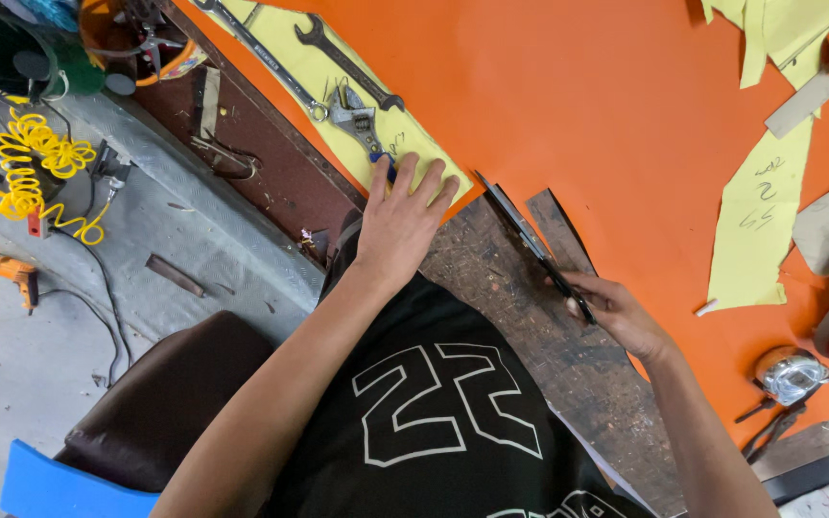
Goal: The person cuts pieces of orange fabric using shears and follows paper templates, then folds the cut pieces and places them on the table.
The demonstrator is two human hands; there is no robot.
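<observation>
Yellow coiled hose, orange drill, perhaps a lamp.

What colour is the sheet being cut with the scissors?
Orange sheet, clearest in the head view.

The left arm reaches forward from the body, bare to the shoulder, nearly straight, its wrist in line with the forearm. The left hand lies palm down and flat, back facing the camera, fingers spread and stretched forward, thumb splayed to the left side. Nothing is clasped in it; it presses down.

The right arm runs from the lower right up toward the middle, forearm bare, elbow out of view. The right hand is curled in a grip, fingers folded under, thumb on top, knuckles turned toward the body, wrist slightly bent. It sits lower and nearer the chest than the left.
</observation>
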